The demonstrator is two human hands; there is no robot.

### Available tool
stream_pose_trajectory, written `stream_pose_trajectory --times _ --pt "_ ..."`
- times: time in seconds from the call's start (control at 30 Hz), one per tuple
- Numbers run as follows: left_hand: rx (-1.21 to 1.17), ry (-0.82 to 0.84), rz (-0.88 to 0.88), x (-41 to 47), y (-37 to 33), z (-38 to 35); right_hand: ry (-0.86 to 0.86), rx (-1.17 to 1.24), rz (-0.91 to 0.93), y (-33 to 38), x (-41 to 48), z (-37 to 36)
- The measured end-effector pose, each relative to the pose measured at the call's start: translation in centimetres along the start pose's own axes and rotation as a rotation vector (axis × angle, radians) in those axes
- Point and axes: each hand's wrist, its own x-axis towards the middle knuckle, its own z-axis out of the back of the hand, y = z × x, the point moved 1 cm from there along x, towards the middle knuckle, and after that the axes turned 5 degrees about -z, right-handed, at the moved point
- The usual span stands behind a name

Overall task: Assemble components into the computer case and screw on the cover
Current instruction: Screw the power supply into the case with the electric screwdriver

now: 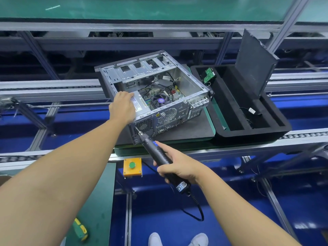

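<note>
Computer case (170, 116) lies open side up on the dark mat (195, 128). Left hand (122, 107) presses the power supply (139, 104) at the near corner. Right hand (179, 166) wraps the electric screwdriver (154, 148), bit at the rear panel. Probably stiff, heavyish sheet steel (sharp edges likely), so brace it by the frame. Can't make out the screw.

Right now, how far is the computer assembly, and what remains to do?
Done: the power supply and the board with its fan sit inside the open case. In hand: the left grip presses on the power supply while the right grip holds the screwdriver, tip at the rear panel. Left: the dark cover leans in the black tray, not yet mounted or screwed.
</note>
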Motion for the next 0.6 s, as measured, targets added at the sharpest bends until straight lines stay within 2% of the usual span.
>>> stream_pose_trajectory --times 0.13,0.2,0.3,0.43,0.6 --pt "0.132 0.203 -0.028 -0.6 -0.2 0.5 -0.004 0.018 0.015 -0.1 -1.0 1.0" --pt "0.162 0.293 -0.117 -1.6 0.2 0.7 -0.016 0.034 0.045 0.3 -1.2 1.5" --pt "0.235 0.376 -0.250 -2.6 0.3 1.4 -0.016 0.056 0.043 0.6 -1.4 2.2" --pt "0.332 0.465 -0.282 -2.3 -0.1 2.0 -0.015 0.020 0.032 0.6 -1.8 3.0" --pt "0.257 0.526 -0.297 -1.7 -0.2 2.5 -0.051 0.084 0.072 0.6 -2.0 4.8"
